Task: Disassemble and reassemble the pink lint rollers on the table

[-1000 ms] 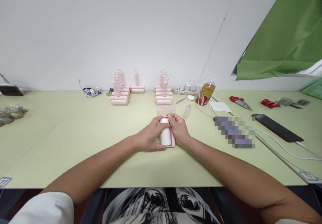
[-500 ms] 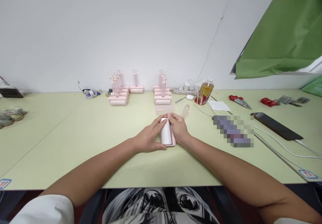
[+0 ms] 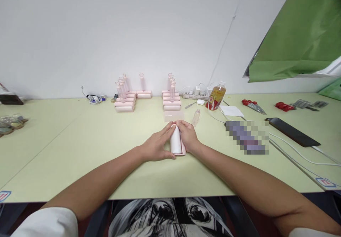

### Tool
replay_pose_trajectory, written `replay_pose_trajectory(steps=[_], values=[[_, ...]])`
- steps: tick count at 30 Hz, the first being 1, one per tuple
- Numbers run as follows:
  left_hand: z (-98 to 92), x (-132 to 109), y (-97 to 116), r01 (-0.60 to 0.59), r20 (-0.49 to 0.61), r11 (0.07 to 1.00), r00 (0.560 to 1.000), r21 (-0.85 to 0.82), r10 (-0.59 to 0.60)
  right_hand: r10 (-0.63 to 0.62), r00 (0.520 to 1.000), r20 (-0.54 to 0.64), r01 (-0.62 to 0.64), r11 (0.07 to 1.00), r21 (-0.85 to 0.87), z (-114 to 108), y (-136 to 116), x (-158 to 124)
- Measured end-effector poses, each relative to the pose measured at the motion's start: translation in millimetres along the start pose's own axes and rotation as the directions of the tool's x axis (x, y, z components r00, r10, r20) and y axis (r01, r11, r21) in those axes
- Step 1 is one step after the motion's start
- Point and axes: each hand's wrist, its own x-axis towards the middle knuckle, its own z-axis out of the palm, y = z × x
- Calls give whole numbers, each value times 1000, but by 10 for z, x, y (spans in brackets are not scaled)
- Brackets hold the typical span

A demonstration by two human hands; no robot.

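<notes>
One white roll, smooth and plain, lies lengthwise against a pink holder whose edge shows along its right side and lower end; whether it is fully seated is hard to tell. Both are at the middle of the table, between the hands. The left hand spans the roll, thumb spread wide from the fingers — fingertips over the far end, thumb by the near one. The right hand is curled closely around the holder's right side, its fingertips bunched at the far end.

Just beyond lies a translucent pink cover, with a small clear tube to its right. The tabletop is pale green and matte, with seams across it. Farther back stand pink rollers with upright handles, and a bottle of amber drink. Behind rises a white wall — a green sheet hangs at right.
</notes>
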Motion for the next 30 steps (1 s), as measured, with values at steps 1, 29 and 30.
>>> replay_pose_trajectory(steps=[1,29,30], values=[[-3,2,0,2,4,1000,1000,-1,-2,0,1000,1,0,1000,2,-1,3,2],[-217,100,211,-211,16,906,975,366,220,78,980,185,-84,996,28,70,-289,-131],[-228,98,224,-216,34,906,975,364,219,68,980,186,-72,997,19,61,-297,-126]])
